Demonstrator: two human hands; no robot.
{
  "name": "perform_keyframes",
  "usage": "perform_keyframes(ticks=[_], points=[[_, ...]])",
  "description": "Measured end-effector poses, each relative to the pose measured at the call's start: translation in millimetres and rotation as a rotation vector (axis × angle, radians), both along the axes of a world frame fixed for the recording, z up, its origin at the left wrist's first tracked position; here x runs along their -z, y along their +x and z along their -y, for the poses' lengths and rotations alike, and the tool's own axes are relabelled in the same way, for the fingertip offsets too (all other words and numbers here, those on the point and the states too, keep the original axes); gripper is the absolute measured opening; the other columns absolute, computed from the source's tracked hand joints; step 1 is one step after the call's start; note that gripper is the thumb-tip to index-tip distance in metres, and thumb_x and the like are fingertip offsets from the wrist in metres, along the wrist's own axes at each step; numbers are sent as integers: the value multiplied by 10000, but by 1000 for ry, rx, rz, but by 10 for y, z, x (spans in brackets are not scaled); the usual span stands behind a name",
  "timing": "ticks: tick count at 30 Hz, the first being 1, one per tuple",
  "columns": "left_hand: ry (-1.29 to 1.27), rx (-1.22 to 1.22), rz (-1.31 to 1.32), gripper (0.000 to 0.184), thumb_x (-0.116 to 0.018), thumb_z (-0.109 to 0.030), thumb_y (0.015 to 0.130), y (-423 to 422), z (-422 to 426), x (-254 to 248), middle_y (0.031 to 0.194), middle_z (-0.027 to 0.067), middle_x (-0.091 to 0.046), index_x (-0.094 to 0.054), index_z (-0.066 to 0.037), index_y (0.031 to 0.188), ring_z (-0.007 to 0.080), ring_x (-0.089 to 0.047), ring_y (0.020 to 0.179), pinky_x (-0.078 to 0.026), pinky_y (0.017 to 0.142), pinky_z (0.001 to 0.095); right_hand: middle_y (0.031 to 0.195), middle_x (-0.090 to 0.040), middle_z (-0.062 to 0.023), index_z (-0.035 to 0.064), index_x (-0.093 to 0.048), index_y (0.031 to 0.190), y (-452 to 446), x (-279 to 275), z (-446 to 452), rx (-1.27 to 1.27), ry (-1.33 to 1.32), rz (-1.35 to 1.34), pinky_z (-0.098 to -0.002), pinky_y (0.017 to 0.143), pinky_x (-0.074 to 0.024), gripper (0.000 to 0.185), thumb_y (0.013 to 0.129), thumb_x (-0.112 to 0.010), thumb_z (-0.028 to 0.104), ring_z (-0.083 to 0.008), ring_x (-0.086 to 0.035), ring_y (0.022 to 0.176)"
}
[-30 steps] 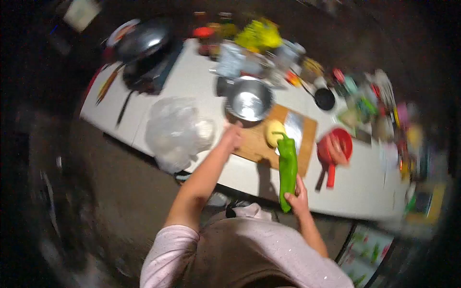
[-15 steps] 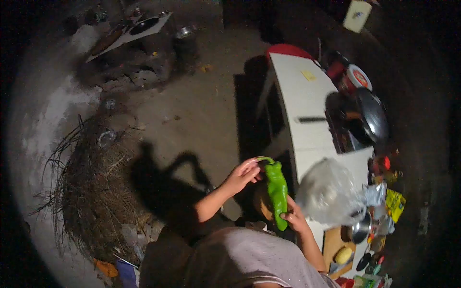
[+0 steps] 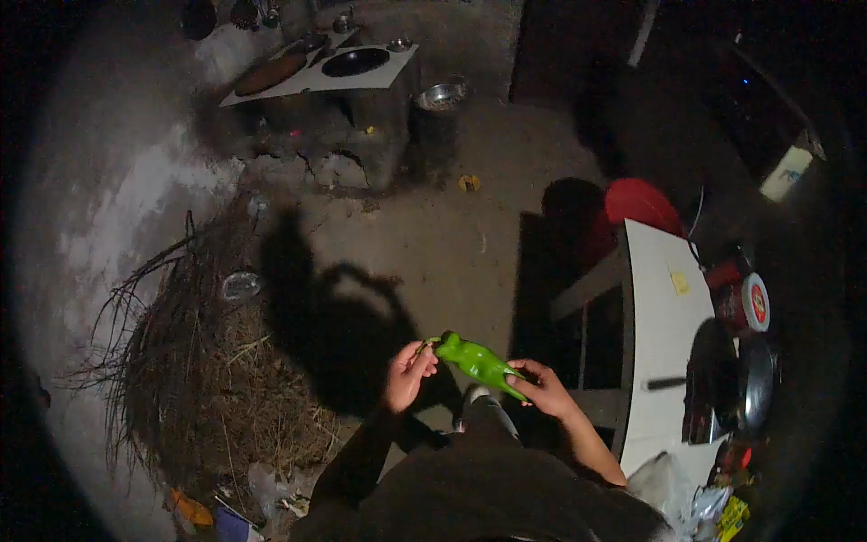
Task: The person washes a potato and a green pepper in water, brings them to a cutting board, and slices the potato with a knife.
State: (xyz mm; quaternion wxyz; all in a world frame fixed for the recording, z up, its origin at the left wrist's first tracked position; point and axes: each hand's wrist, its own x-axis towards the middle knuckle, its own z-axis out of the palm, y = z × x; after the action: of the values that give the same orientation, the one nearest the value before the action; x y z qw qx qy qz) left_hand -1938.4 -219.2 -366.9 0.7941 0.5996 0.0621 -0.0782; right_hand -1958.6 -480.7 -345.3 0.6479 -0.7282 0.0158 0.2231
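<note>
A long green pepper is stretched between my two hands in front of my body, above the floor. With pinched fingers, my left hand grips its stem at the upper left end. My right hand is closed around the pointed lower end, thumb on top. The pepper's skin looks whole and shiny. Its tip is partly hidden by my right fingers.
On the right stands a white table with a dark pan, a plastic bag and a tub. A red round stool is behind it. Brushwood lies left; a stove stands at the back.
My view has swung left and up, toward the stove. The pepper has gone from nearly upright to a flatter slant, away from the table. Both hands still hold its ends.
</note>
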Motion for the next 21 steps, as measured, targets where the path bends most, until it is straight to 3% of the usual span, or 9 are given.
perform_keyframes(ticks=[3,5,9,11,12,13,15,17,21], points=[[151,144,36,283,-459,-196,925,868,86,370,883,58,-572,-475,-6,1134,95,-533,683,-436,609,225,763,-585,-27,12,-550,1071,778,69,184,108,31,-45,-207,452,-411,381,807,-645,270,-62,-507,540],[61,161,106,376,-480,-192,915,1498,231,367,997,88,-549,-399,-14,1237,119,-548,752,-450,643,245,734,-578,-26,23,-554,1065,1407,157,366,120,62,-44,-215,447,-409,387,795,-658,280,-69,-504,532],[495,-5,341,502,-561,-323,850,2816,409,-41,1084,105,-488,-430,-32,1238,152,-510,840,-451,750,311,781,-605,-53,54,-556,1094,2822,204,582,114,-73,-173,-235,431,-404,421,772,-677,297,-83,-504,524],[1323,114,821,521,-552,-373,849,3515,318,-396,1117,105,-486,-450,-25,1223,188,-519,872,-448,773,345,848,-601,-68,19,-534,1137,3631,347,518,-31,-91,-38,-237,516,-432,425,803,-641,260,-103,-534,617],[1329,109,995,472,-546,-381,852,3836,268,-470,1057,111,-535,-512,-12,1145,203,-540,853,-448,765,348,892,-605,-79,8,-525,1156,3910,620,534,-84,-20,77,-248,568,-450,414,827,-613,243,-119,-549,660],[1326,97,987,472,-546,-381,852,4142,266,-698,1057,111,-535,-512,-12,1145,203,-540,853,-448,765,348,922,-606,-77,10,-531,1151,4348,535,437,-180,99,-77,-262,595,-457,384,845,-582,237,-129,-554,677],[509,350,-296,392,-569,-342,842,4579,294,-1155,971,129,-578,-558,-17,1061,206,-561,834,-448,752,324,967,-607,-77,16,-540,1144,5132,197,117,-435,-83,-99,-281,621,-466,360,872,-538,252,-143,-563,708],[605,308,-166,378,-574,-332,841,5051,146,-1110,961,127,-581,-560,-21,1055,210,-560,832,-450,745,326,981,-607,-79,20,-543,1142,5768,-299,-283,-611,-395,49,-284,620,-468,366,879,-524,274,-147,-568,723],[1109,182,323,323,-591,-292,835,6113,-496,-641,922,120,-590,-569,-35,1029,225,-557,820,-457,718,335,941,-610,-91,38,-554,1129,7167,-420,-886,-567,-302,-201,-297,610,-472,417,886,-496,372,-157,-566,706]])
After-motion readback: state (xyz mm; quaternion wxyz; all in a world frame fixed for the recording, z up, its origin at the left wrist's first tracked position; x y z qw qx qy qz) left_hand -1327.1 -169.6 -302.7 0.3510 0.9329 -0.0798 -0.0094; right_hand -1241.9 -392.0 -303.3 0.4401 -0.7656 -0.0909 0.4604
